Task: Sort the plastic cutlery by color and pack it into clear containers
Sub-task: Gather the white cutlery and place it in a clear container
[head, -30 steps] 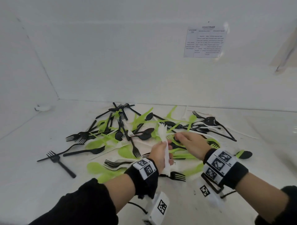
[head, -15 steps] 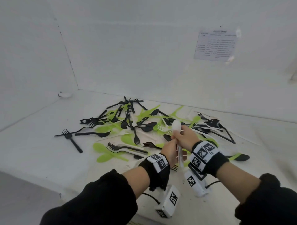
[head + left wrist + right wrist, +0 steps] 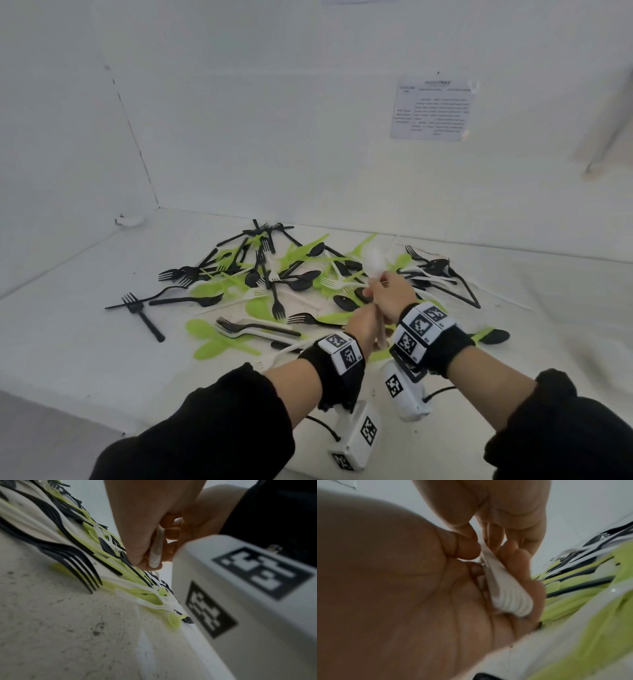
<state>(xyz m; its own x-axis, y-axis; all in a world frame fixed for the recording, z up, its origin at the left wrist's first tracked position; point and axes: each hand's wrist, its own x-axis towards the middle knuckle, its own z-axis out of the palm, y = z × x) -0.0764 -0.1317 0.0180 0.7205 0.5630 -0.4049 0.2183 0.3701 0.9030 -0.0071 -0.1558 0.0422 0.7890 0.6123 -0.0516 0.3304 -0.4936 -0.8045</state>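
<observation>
- A white table (image 3: 85, 359) is bearing a mixed heap of cutlery (image 3: 274, 284) in black, lime green and white, spread across its middle.
- A printed paper sheet (image 3: 432, 109) is hanging on the back wall.
- The right hand (image 3: 394, 294) is gripping the white cutlery pieces (image 3: 375, 265) upright over the heap.
- The left hand (image 3: 366, 325), touching the right, is clamping the ribbed handle ends (image 3: 155, 555) of those pieces lower down.
</observation>
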